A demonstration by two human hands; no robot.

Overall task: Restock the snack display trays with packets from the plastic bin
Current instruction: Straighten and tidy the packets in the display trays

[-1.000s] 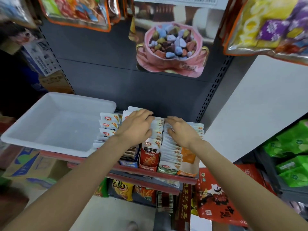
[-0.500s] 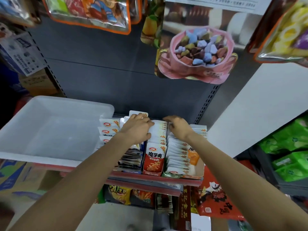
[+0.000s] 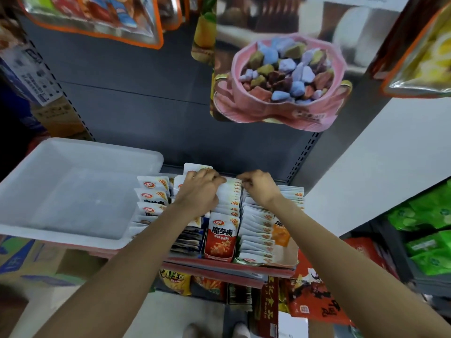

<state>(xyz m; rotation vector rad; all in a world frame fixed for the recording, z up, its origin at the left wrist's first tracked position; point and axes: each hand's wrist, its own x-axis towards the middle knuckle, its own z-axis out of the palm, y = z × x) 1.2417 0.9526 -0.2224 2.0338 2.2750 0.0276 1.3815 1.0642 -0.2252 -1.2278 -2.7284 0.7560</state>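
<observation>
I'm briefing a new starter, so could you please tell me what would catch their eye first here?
Both hands meet at the back of the packed snack rows on the red shelf: the left hand and the right hand curl over packet tops. Left of them sits the white plastic bin, and a pink candy bag hangs above.

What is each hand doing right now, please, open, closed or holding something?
Left hand: fingers curled over the rear packets of the middle row, gripping them.
Right hand: fingers curled on the packet tops; whether it grips any cannot be told.
</observation>
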